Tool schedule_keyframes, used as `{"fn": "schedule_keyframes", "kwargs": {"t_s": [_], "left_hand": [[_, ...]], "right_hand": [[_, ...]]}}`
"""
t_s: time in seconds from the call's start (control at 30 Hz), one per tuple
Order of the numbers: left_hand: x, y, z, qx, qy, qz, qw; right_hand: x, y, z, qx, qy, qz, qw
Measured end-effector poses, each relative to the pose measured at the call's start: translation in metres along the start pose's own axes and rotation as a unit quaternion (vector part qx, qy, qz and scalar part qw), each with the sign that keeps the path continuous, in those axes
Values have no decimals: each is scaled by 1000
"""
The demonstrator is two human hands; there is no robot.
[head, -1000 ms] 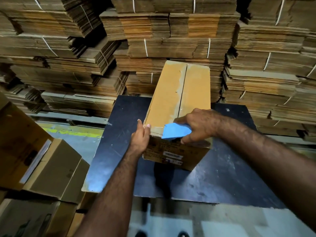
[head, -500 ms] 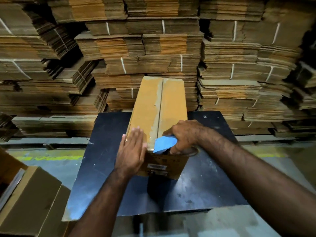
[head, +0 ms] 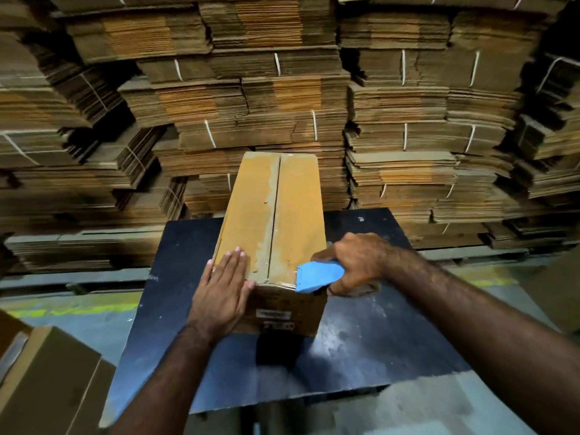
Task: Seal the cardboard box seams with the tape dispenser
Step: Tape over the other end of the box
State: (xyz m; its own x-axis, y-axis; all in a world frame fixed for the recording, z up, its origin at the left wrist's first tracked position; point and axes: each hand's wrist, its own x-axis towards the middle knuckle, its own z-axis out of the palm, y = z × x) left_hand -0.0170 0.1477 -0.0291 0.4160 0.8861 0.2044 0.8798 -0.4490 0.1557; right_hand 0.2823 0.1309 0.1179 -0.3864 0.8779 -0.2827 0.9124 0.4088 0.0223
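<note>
Head view: cardboard box (head: 276,221) lies lengthwise on the dark table (head: 361,346), centre seam facing up; your left hand (head: 221,291) is spread flat, fingers together, on the near-left corner; your right hand (head: 357,262) is wrapped round the blue tape dispenser (head: 317,276) at the near-right edge. Risks: dispenser sits off the seam, so tape may run skewed; light left-hand pressure may let the box slide.

A long cardboard box (head: 273,221) is lying on the dark tabletop (head: 361,346), its centre seam running toward 12 o'clock. The left hand (head: 221,290) is pressing flat on the box's near corner at 9 o'clock. The right hand (head: 356,262) is gripping a blue tape dispenser (head: 317,276) at the 3 o'clock corner. Bundled flat cardboard stacks (head: 282,89) are filling the background.
</note>
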Motion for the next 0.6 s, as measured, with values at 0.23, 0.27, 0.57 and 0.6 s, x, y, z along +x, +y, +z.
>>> {"fn": "schedule_keyframes", "kwargs": {"t_s": [0.23,0.27,0.57,0.6], "left_hand": [[12,31,-9,34,-18,79,996],[15,42,-7,38,-22,102,994],[18,56,5,58,-34,100,993],[17,57,5,60,-35,97,993]], "right_hand": [[4,9,14,20,10,9,1000],[4,9,16,20,14,7,1000],[-19,32,33,67,65,-29,995],[-25,40,37,66,70,-25,995]]}}
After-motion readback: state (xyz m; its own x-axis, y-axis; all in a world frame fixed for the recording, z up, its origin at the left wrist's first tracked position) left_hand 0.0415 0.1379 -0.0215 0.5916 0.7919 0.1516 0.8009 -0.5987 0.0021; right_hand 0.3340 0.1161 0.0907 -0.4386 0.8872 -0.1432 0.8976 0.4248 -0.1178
